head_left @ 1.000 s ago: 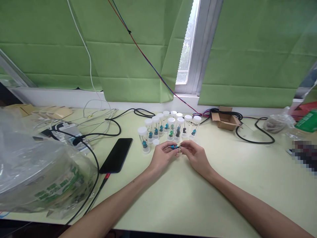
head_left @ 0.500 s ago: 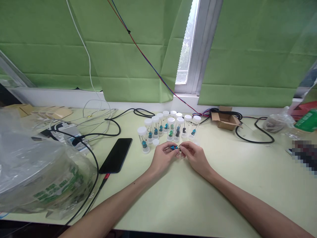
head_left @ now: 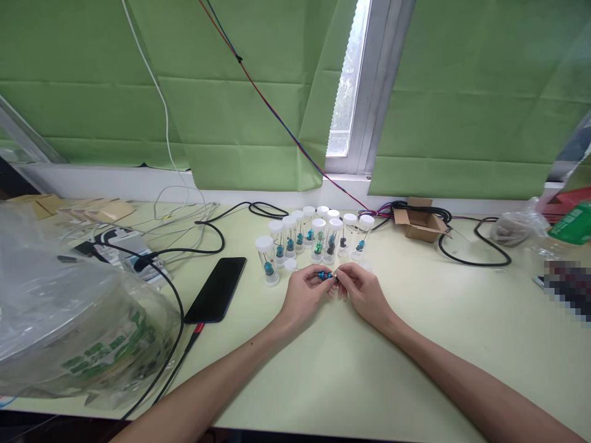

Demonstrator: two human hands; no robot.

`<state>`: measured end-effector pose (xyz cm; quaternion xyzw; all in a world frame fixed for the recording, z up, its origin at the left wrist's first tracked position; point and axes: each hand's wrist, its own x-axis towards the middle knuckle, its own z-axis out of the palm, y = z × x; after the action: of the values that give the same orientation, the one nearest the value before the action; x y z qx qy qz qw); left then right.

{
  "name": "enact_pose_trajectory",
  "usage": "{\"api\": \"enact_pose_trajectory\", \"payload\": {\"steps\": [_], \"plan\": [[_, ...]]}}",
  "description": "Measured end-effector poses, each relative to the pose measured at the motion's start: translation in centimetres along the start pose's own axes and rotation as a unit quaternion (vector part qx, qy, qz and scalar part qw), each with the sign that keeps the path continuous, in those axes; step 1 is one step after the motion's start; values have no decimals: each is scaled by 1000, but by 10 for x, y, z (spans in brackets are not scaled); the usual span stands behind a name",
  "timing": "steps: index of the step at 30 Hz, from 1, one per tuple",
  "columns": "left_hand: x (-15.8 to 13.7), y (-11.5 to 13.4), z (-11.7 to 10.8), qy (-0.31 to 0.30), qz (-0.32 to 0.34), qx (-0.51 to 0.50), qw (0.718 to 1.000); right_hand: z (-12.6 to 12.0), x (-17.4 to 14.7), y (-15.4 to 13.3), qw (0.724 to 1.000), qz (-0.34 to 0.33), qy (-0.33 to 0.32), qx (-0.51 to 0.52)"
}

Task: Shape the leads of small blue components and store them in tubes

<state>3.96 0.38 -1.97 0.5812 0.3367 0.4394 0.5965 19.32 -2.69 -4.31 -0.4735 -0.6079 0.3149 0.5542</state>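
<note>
Over the table's middle, my left hand is closed with fingertips pinching a string of shiny blue beads. My right hand meets it, its thumb and forefinger closed on the right end of the same string, by a small gold-coloured part. The fingers hide much of the beadwork. Just beyond my hands stand several clear tubes with white caps, holding blue, green or dark beads. One tube stands a little apart at the left. A loose white cap lies close to my left hand.
A black phone with a cable lies to the left, beside a large clear plastic bag. An open cardboard box and black cables are at the back right. Further right is a green-labelled bottle.
My fingers have shifted slightly around the beads, and my right fingertips are curled a little differently. Both hands stay in nearly the same place.
</note>
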Motion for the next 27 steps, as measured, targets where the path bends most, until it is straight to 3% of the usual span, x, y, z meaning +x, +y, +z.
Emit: {"api": "enact_pose_trajectory", "payload": {"steps": [12,27], "plan": [[4,-1,-6,19,-26,-17,999,-3,-2,3,999,-21,-46,8],[3,-3,-4,-9,-3,8,1000,-2,0,6,1000,-7,-20,4]]}}
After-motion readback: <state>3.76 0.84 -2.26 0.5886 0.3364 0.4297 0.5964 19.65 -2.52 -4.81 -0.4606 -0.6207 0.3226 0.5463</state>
